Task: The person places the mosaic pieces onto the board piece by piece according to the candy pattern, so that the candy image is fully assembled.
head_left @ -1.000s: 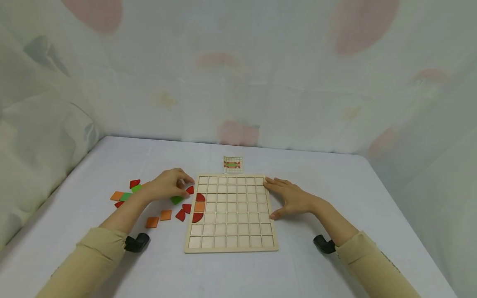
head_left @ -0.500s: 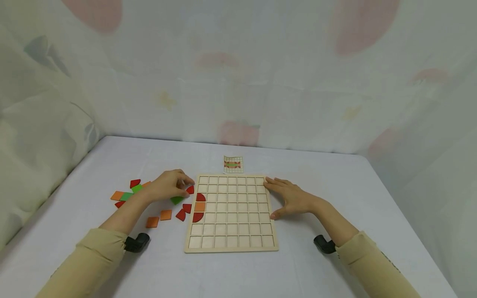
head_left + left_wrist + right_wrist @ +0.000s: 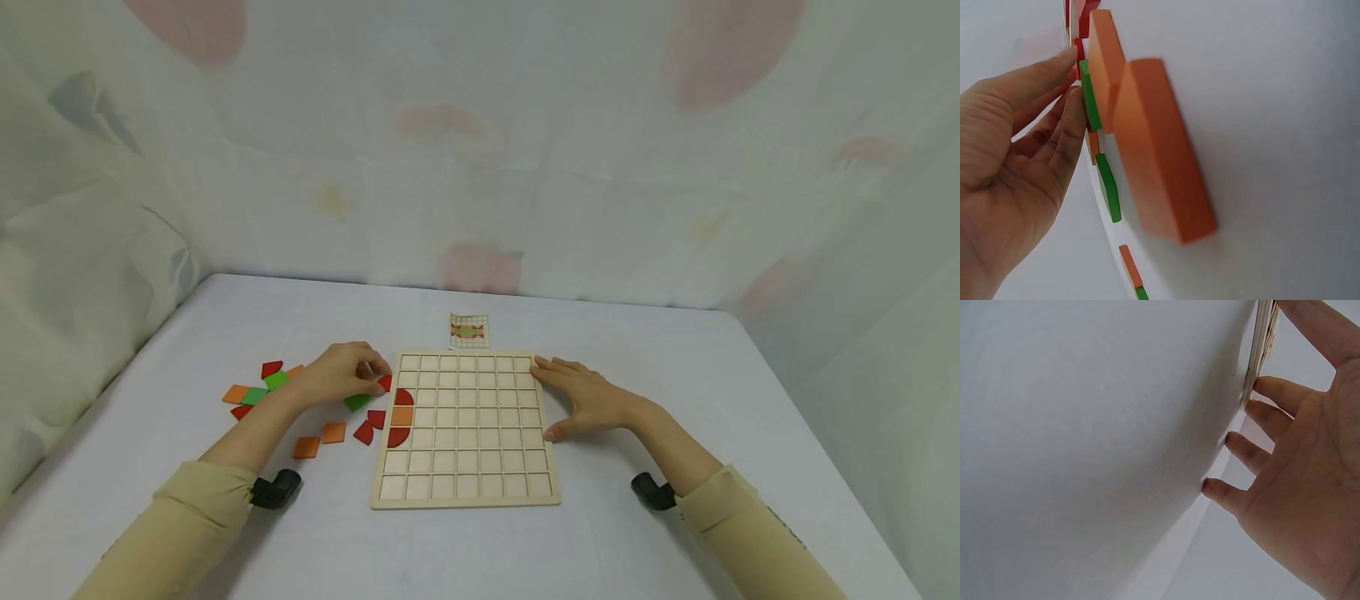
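Observation:
At the left side of the wooden grid board (image 3: 467, 460), my left hand (image 3: 337, 372) pinches a red quarter-circle tile (image 3: 386, 382) between thumb and fingers; the tile lies just outside the frame. A green tile (image 3: 357, 402) is partly under that hand. In the board's left column sit a red tile (image 3: 404, 397), an orange square (image 3: 402, 417) and another red tile (image 3: 397, 437). My right hand (image 3: 588, 398) rests with spread fingers against the board's right edge. The right wrist view shows some of its fingertips touching the wooden edge (image 3: 1256, 356).
Two red tiles (image 3: 377, 419) and two orange squares (image 3: 333, 432) lie left of the board. Farther left is a cluster of red, green and orange tiles (image 3: 253, 395). A small pattern card (image 3: 469, 332) lies behind the board. Patterned cloth (image 3: 480, 192) hangs behind the table.
The red tile at my left fingertips has shifted slightly right, toward the board, and my left thumb has moved with it. My right hand and the board have stayed put.

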`<state>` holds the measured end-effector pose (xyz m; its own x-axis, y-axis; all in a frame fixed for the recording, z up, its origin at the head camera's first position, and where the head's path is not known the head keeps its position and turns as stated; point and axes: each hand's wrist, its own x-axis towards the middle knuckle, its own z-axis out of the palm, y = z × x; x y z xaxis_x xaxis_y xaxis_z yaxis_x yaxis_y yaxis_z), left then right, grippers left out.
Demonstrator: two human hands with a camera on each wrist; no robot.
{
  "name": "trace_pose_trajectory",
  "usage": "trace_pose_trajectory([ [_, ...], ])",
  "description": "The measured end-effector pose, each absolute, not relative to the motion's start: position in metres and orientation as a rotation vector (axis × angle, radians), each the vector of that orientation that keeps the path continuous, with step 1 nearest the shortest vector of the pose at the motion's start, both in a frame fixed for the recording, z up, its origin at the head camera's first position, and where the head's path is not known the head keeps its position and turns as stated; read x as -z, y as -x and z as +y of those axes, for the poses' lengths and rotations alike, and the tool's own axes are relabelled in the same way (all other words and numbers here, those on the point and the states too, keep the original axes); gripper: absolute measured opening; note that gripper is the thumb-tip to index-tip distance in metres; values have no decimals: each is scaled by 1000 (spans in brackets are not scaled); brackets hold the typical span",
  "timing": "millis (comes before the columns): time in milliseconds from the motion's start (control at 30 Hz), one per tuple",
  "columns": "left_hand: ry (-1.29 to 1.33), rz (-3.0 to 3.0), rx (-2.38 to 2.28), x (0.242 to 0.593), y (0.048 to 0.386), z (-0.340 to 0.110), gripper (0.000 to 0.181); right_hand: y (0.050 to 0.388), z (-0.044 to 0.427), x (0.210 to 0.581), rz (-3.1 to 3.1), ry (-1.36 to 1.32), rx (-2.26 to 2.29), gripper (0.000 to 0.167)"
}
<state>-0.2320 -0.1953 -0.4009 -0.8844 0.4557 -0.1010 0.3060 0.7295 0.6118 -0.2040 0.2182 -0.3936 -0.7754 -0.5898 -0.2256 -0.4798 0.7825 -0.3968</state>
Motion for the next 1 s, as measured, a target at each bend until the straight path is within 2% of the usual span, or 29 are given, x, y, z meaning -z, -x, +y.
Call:
trace_pose_trajectory([
  [433, -603, 2721, -861, 401, 230, -188, 17, 203, 218, 394, 2622, 800, 459, 104],
  [667, -609, 2753, -869, 401, 231, -187, 6, 205, 217, 393, 2629, 810, 461, 104],
  [1000, -629, 2734, -932, 391, 227, -188, 16, 205, 219, 394, 2634, 818, 463, 103],
])
